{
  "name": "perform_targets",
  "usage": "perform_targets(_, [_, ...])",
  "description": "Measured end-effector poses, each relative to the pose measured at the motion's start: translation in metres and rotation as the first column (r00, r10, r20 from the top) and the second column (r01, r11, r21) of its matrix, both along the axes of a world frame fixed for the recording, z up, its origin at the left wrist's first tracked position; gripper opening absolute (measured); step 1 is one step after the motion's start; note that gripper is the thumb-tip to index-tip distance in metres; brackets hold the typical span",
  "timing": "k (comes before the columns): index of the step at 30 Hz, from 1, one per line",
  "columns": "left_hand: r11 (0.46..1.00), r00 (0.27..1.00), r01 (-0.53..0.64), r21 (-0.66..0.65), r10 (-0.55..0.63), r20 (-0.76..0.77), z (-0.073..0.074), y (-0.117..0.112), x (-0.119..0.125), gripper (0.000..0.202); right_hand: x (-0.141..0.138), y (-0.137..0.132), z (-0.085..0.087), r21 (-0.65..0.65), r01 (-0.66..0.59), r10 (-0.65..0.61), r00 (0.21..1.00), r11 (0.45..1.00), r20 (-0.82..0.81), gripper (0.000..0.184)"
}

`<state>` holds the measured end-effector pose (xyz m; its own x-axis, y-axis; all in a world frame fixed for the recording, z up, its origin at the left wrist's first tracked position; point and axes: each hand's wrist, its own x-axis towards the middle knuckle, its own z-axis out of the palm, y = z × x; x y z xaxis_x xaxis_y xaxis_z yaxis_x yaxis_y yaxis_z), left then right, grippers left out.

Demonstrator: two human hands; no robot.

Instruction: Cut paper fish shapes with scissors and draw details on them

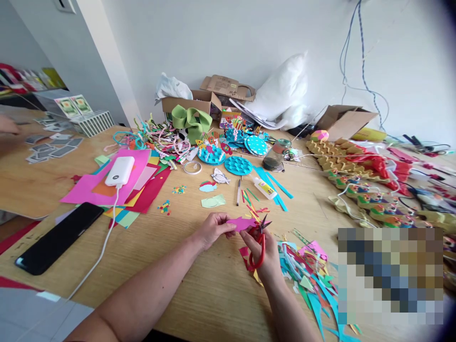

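Note:
My left hand (214, 230) is closed, pinching the left end of a pink paper cutout (241, 223) between thumb and fingers. My right hand (267, 254) has red-handled scissors (262, 247) in its grip, their dark blades pointing up and slightly apart. Its fingertips also reach the right end of the pink cutout. Just beyond lie a pale green paper piece (213, 201), a blue-and-red paper fish (208, 185) and a black-and-white drawn fish (221, 176). A pen (238, 191) and a glue bottle (265, 188) rest near thin paper strips (274, 183).
Paper scraps (309, 275) spread beside my right forearm. To the left are coloured sheets (85, 187) under a white power bank (120, 171), and a black phone (59, 237). Blue decorated discs (238, 166), a jar (276, 154) and cardboard boxes (342, 121) stand farther back. Another person's hand (7, 124) shows far left.

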<state>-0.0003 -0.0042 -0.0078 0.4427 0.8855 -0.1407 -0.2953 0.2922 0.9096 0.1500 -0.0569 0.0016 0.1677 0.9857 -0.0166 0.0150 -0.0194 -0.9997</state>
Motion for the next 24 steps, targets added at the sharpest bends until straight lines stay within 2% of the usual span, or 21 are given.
perform_targets(3, [0.999,1.0,-0.025,-0.025,0.025,0.002,-0.002,0.001,-0.001,0.031,0.001,0.001,-0.001,-0.003,0.026,-0.026,1.0,1.0,0.006,0.037])
perform_targets(7, [0.999,0.999,-0.044,-0.024,0.044,0.006,-0.004,0.002,-0.003,0.027,0.002,0.001,0.001,0.037,0.18,-0.181,0.983,0.983,0.023,0.038])
perform_targets(10, [0.999,0.999,-0.035,0.005,0.035,-0.017,-0.004,0.002,-0.004,0.027,0.003,0.002,0.004,0.082,0.245,-0.247,0.969,0.966,0.018,0.036])
perform_targets(14, [0.995,0.995,-0.095,0.018,0.095,-0.033,-0.002,0.006,-0.006,0.026,0.009,0.001,0.004,0.139,0.259,-0.276,0.954,0.956,0.119,0.037])
perform_targets(17, [0.974,0.974,-0.225,0.013,0.226,-0.034,-0.002,0.011,-0.008,0.023,0.013,0.001,0.003,0.244,0.173,-0.241,0.928,0.954,0.285,0.032])
perform_targets(19, [0.945,0.944,-0.328,0.008,0.328,-0.041,-0.002,0.015,-0.01,0.021,0.015,0.001,0.002,0.32,0.04,-0.196,0.86,0.947,0.472,0.027])
perform_targets(21, [0.912,0.911,-0.41,0.005,0.41,-0.041,-0.002,0.019,-0.012,0.021,0.014,0.001,0.0,0.324,-0.126,-0.131,0.736,0.938,0.664,0.026])
perform_targets(24, [0.876,0.876,-0.482,0.009,0.482,-0.036,-0.004,0.023,-0.014,0.022,0.009,0.001,-0.002,0.169,-0.31,0.011,0.505,0.936,0.863,0.024])
